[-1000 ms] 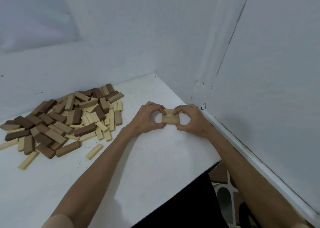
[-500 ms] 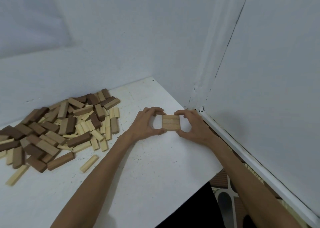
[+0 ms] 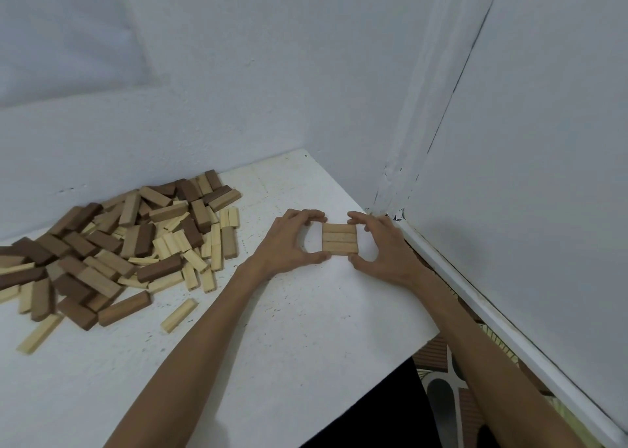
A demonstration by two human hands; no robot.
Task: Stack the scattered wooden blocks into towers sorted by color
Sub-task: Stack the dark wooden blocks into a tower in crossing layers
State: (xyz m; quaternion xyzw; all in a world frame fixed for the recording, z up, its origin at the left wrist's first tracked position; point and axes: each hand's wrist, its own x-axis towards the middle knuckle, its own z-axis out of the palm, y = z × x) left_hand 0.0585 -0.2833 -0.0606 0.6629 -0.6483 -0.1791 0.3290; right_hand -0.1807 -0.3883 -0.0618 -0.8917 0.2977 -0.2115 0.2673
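The row of three tan blocks (image 3: 339, 238) lies flat on the white table (image 3: 289, 328), near its right edge. The left hand (image 3: 289, 243) and the right hand (image 3: 384, 248) bracket the row from opposite ends. Each hand pinches it with curled fingers at the far corner and the thumb at the near corner. Whether a second layer lies beneath cannot be determined. The mixed pile of blocks (image 3: 112, 243) sits well apart to the left.

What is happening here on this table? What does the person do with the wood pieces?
A person seems to be starting a block tower. The left hand and right hand pinch three tan blocks from either side. The blocks lie flat, side by side, on the white table, as one layer. A mixed pile of dark, tan and pale blocks lies unsorted to the left. No tower stands yet.
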